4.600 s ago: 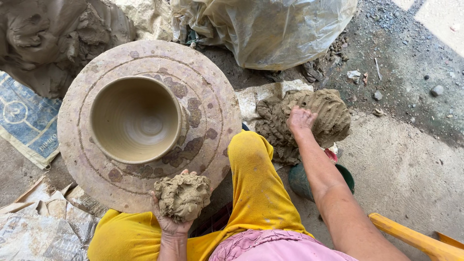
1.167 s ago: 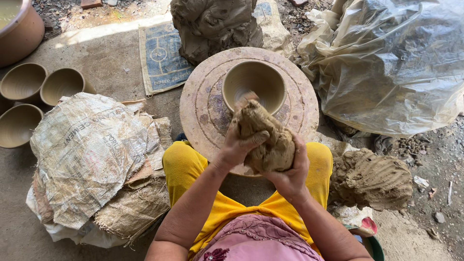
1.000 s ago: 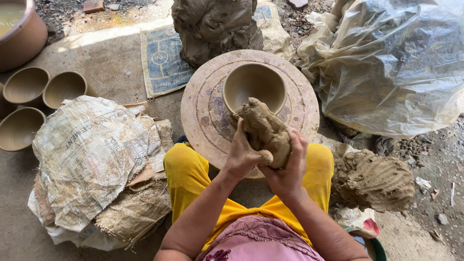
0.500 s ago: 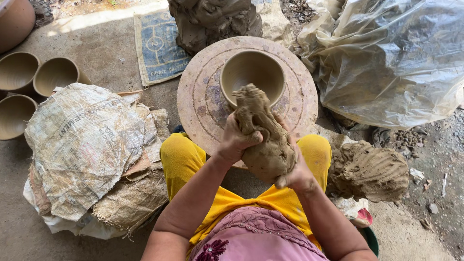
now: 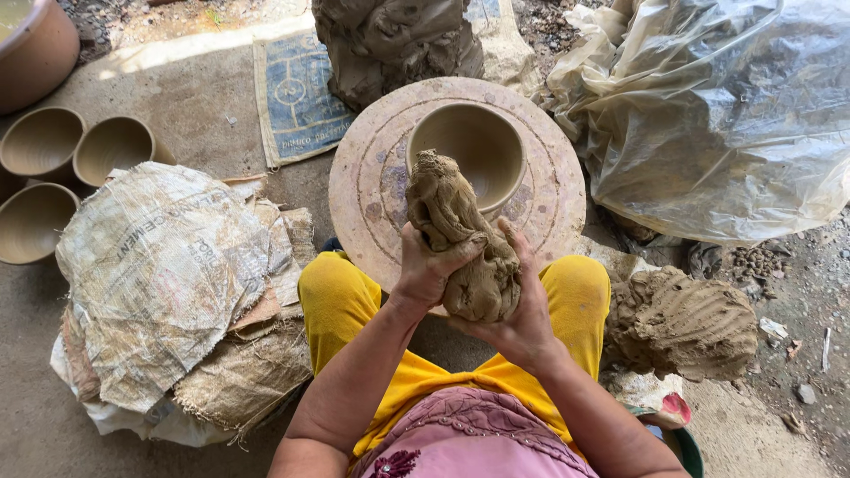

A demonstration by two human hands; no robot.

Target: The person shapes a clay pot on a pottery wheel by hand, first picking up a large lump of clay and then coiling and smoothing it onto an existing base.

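Note:
I hold an elongated lump of wet brown clay upright between both hands over my lap. My left hand wraps its left side with the thumb across the front. My right hand cups it from below and from the right. Just beyond the lump lies a round potter's wheel with a clay bowl mould at its centre. My legs in yellow trousers reach under the wheel's near edge.
A scraped clay heap lies at my right, a tall clay mass stands behind the wheel. A plastic-covered pile fills the right. Crumpled sacks and several clay bowls sit on the left, with a large pot in the corner.
Earlier my right hand reached to the clay heap while my left held a small lump. Both hands now hold one bigger lump, squeezed into a longer, upright shape.

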